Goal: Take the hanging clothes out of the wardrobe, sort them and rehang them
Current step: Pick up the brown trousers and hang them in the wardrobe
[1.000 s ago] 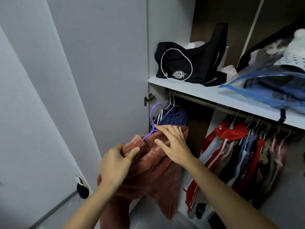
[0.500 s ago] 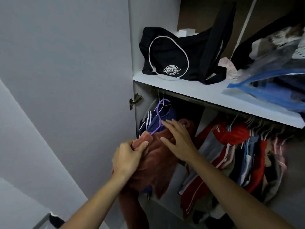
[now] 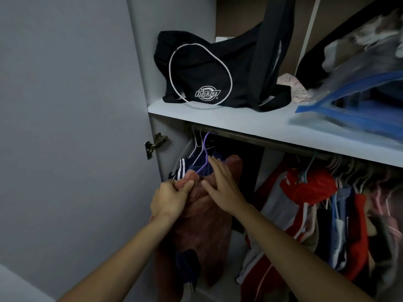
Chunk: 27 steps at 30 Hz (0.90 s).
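Open wardrobe, white shelf (image 3: 250,123) above both hands. Left hand (image 3: 169,198) grips the rust-brown garment (image 3: 202,232); right hand (image 3: 220,184), fingers straight, presses it by the purple hanger (image 3: 204,158).

Rust-brown garment (image 3: 202,223) on purple hanger (image 3: 204,158)

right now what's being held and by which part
The left hand grips the rust-brown garment at its top left edge. The right hand rests on the top with straight fingers beside the purple hanger.
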Each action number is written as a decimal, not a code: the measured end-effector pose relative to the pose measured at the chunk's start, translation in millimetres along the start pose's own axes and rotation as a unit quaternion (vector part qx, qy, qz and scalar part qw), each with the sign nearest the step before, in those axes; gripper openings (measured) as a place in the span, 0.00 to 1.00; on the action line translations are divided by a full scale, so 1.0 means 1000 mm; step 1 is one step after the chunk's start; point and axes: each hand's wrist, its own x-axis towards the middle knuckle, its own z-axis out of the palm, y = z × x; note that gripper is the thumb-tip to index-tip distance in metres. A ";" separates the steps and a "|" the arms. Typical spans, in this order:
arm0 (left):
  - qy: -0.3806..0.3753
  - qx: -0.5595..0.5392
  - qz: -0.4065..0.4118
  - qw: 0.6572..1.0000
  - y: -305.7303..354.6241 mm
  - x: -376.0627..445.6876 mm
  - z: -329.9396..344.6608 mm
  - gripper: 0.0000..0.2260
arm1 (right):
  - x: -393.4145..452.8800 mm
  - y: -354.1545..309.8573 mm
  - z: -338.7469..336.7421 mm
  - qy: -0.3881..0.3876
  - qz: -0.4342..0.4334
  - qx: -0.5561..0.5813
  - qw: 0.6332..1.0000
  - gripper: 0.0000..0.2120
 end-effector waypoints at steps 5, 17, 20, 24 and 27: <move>0.000 -0.004 0.003 1.000 0.008 0.035 0.040 0.20 | 0.035 0.044 0.010 0.013 0.006 -0.005 1.000 0.35; 0.013 -0.030 -0.024 0.999 0.020 0.103 0.123 0.20 | 0.105 0.119 0.024 0.000 0.037 -0.049 0.998 0.38; 0.022 -0.029 -0.036 0.999 0.011 0.112 0.130 0.19 | 0.118 0.125 0.032 -0.023 0.033 -0.054 0.998 0.36; 0.058 0.008 -0.021 0.998 -0.003 0.120 0.132 0.20 | 0.128 0.126 0.042 -0.032 0.026 -0.042 0.998 0.35; 0.082 0.036 0.002 0.996 -0.006 0.124 0.129 0.20 | 0.134 0.129 0.050 -0.043 0.035 -0.033 0.998 0.35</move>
